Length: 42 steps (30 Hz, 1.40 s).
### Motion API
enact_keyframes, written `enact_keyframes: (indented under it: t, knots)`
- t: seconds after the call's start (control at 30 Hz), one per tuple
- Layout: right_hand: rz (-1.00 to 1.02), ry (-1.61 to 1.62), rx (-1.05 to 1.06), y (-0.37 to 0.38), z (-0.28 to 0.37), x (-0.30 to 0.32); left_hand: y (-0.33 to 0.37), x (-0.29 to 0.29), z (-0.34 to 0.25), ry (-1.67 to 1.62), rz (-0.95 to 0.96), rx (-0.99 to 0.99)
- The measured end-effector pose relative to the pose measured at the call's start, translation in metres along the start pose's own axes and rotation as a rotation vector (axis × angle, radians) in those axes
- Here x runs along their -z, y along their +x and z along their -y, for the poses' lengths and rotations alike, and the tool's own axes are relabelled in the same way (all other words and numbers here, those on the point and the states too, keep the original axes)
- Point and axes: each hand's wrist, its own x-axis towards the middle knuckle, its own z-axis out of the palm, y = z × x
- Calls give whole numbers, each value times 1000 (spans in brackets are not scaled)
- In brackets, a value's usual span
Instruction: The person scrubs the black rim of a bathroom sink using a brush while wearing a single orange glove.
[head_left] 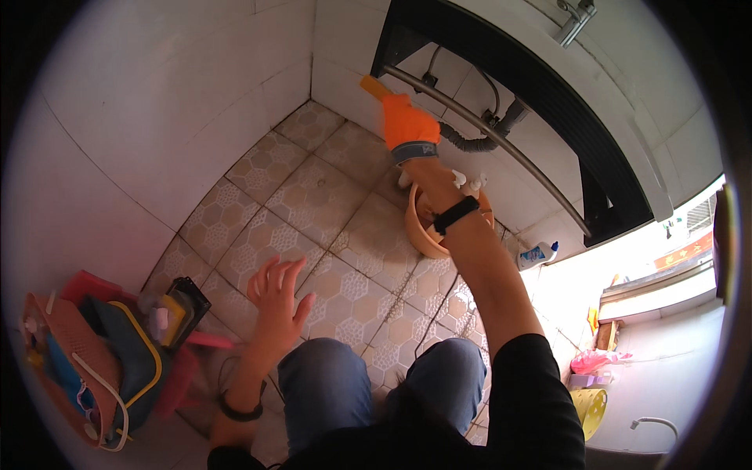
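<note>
My right hand, in an orange glove with a grey cuff, reaches out under the basin counter. Its fingers are closed round a flat yellow piece, whose kind I cannot make out. The yellow piece is close to the white tiled wall, beside the left end of a metal rail. Bare and empty, my left hand is held over the floor with its fingers apart. Below my right forearm stands an orange basin, partly hidden by the arm, with white things at its far rim.
A grey corrugated drain hose hangs under the black-framed counter. A white bottle with a blue cap lies at the wall. Left of me are a pink basket and other containers. Patterned tiles cover the floor.
</note>
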Motion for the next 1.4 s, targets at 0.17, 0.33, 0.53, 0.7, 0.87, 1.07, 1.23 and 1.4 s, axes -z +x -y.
enact_keyframes:
  t: [0.17, 0.33, 0.53, 0.7, 0.87, 1.07, 1.23, 1.4]
  knots:
    - [-22, -155, 242, 2, 3, 50, 4, -5, 1, -21, 12, 9]
    - [-322, -150, 277, 28, -5, 77, 17, -17, 0, -31, 13, -33]
    - [-216, -343, 319, 34, -17, 61, 21, -25, -10, -17, 20, -21]
    - [-344, -255, 351, 38, -20, 65, 17, -24, -10, -36, 19, 27]
    - [-140, -382, 396, 37, -14, 67, 18, -23, -9, -13, 21, 22]
    - [-73, -396, 332, 36, -12, 64, 21, -24, -13, -28, 7, -16]
    - [-115, -372, 401, 41, -12, 58, 21, -22, -13, -27, 8, -5]
    - [-109, -396, 398, 41, -11, 56, 20, -19, -12, -10, 9, -12]
